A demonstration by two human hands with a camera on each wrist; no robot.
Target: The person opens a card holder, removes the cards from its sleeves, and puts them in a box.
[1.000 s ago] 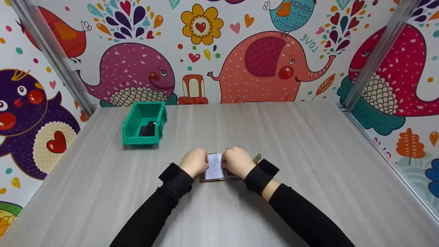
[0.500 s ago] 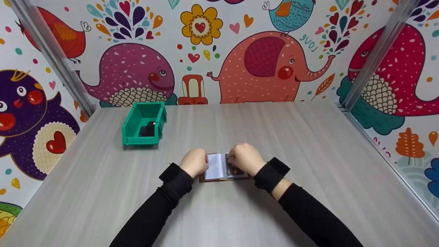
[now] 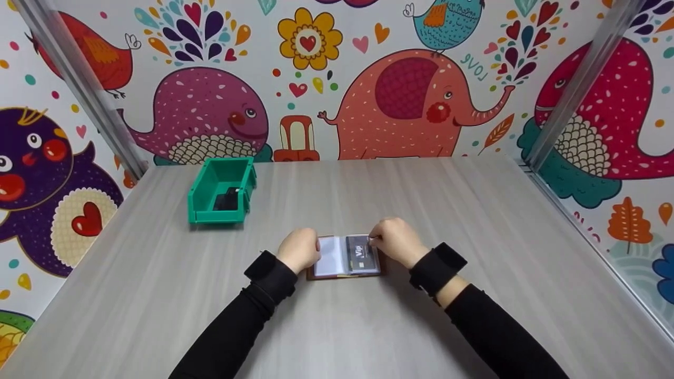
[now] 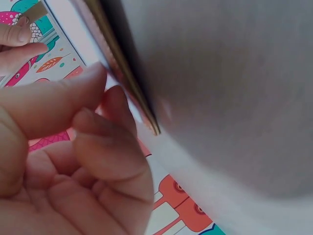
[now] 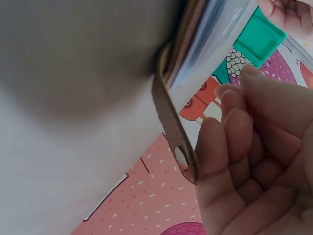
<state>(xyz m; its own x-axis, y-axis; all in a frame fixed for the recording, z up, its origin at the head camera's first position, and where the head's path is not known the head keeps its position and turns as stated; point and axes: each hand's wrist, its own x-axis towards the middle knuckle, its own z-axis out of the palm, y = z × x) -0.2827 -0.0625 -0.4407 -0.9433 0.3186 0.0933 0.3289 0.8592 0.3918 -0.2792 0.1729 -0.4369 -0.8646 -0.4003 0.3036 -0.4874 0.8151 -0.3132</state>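
Observation:
An open brown card holder (image 3: pixel 382 272) with clear plastic sleeves lies on the table before me. Its left page (image 3: pixel 329 256) looks whitish; a dark card (image 3: pixel 360 255) marked "Vip" shows in the right one. My left hand (image 3: pixel 299 249) pinches the holder's left edge, thumb over the page, as the left wrist view also shows. At the upper right corner is my right hand (image 3: pixel 397 242), its fingers loosely bent and nothing seen between thumb and forefinger (image 5: pixel 231 95). The holder's snap strap (image 5: pixel 171 127) sticks out beside those fingers.
Farther back on the left stands a green bin (image 3: pixel 217 216) with a black object (image 3: pixel 226 199) inside. Printed walls with metal corner posts (image 3: pixel 571 84) border the pale wooden table (image 3: pixel 337 337).
My right hand has moved from the holder's middle rightward to its outer edge, uncovering the right page and the "Vip" card. The left hand has stayed in place.

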